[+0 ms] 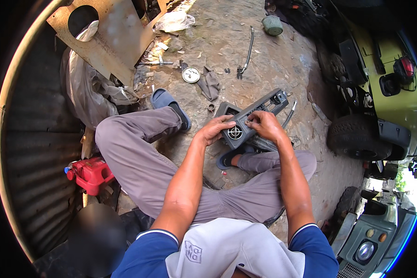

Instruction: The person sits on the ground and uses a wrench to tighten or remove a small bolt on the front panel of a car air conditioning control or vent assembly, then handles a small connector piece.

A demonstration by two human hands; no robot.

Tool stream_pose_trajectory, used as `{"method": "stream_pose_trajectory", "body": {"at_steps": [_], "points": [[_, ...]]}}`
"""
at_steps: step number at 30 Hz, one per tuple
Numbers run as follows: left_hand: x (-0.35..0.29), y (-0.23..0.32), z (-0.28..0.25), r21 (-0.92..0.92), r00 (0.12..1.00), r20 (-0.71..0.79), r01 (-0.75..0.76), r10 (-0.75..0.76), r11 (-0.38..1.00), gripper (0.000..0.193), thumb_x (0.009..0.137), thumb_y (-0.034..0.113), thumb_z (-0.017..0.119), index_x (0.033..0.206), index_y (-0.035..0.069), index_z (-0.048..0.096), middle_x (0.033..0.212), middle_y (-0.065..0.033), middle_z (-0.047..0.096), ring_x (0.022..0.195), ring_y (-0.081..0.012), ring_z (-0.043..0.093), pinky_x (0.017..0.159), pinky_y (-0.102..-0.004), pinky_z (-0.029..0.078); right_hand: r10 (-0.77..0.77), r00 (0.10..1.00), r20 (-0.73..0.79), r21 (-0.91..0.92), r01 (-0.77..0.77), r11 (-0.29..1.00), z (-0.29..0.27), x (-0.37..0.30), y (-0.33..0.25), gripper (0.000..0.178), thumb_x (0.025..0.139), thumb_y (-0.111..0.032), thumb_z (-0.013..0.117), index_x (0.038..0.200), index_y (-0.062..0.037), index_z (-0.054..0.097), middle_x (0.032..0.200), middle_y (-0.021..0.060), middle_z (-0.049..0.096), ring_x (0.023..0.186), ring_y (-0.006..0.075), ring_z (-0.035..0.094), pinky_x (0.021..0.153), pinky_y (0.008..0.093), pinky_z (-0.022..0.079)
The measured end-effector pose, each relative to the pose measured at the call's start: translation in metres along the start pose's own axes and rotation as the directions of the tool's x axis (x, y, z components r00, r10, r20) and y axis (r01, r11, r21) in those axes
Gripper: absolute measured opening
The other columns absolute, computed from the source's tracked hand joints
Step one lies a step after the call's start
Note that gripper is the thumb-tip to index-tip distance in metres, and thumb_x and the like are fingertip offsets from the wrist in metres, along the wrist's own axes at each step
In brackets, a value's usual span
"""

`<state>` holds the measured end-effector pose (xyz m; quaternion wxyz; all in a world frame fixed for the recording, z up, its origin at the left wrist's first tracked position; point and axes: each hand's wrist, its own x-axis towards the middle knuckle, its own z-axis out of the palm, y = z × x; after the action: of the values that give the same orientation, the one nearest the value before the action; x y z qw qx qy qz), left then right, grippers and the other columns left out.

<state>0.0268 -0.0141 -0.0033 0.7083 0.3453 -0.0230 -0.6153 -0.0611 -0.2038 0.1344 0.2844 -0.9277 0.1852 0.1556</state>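
Observation:
A dark grey plastic dashboard panel [244,132] is held up at a slant in front of me, above my folded leg. A round vent with a pale cross-shaped ring [235,133] sits in its near end, and its far end has openings. My left hand [214,130] grips the panel's left edge, thumb on top, beside the vent. Bent over the panel's face just right of the vent is my right hand [264,125], its thumb and fingers pinched together. Whatever lies between those fingertips is too small or hidden to tell.
On the ground ahead lie a round white-faced gauge [191,74], a grey cloth [210,84] and a black hose [248,50]. A green tub [272,25] stands farther off. At left are a red jerrycan [91,175] and a rusty metal sheet [107,37]; vehicles [396,102] stand at right.

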Motion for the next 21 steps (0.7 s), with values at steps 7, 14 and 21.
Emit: {"method": "stream_pose_trajectory", "body": {"at_steps": [7, 14, 21], "points": [[0.001, 0.001, 0.0, 0.014, 1.0, -0.013, 0.003, -0.002, 1.0, 0.056, 0.094, 0.017, 0.072, 0.142, 0.0, 0.05, 0.125, -0.0072, 0.065, 0.112, -0.0138, 0.065, 0.096, -0.0303, 0.054, -0.179, 0.983, -0.05, 0.009, 0.179, 0.984, 0.01, 0.002, 0.016, 0.021, 0.086, -0.014, 0.069, 0.102, -0.0006, 0.073, 0.092, 0.0204, 0.07, 0.089, 0.0384, 0.069, 0.079, 0.0453, 0.053], [0.0, 0.001, 0.0, 0.004, 1.0, 0.004, 0.003, -0.003, 1.0, 0.057, 0.094, 0.017, 0.072, 0.143, -0.001, 0.049, 0.125, -0.0073, 0.065, 0.111, -0.0136, 0.066, 0.095, -0.0303, 0.055, -0.174, 0.983, -0.057, -0.065, 0.171, 0.983, 0.011, 0.003, 0.009, 0.019, 0.086, -0.014, 0.07, 0.096, 0.0017, 0.072, 0.09, 0.0215, 0.068, 0.091, 0.0407, 0.066, 0.082, 0.0473, 0.052], [0.002, -0.001, -0.002, -0.009, 1.0, 0.018, -0.009, 0.009, 1.0, 0.056, 0.094, 0.016, 0.071, 0.142, -0.001, 0.049, 0.123, -0.0073, 0.066, 0.109, -0.0135, 0.067, 0.094, -0.0287, 0.055, -0.177, 0.983, -0.042, -0.14, 0.17, 0.975, 0.014, 0.005, 0.004, 0.019, 0.087, -0.015, 0.068, 0.09, 0.0036, 0.069, 0.09, 0.024, 0.067, 0.092, 0.0429, 0.065, 0.081, 0.0491, 0.051]]}}
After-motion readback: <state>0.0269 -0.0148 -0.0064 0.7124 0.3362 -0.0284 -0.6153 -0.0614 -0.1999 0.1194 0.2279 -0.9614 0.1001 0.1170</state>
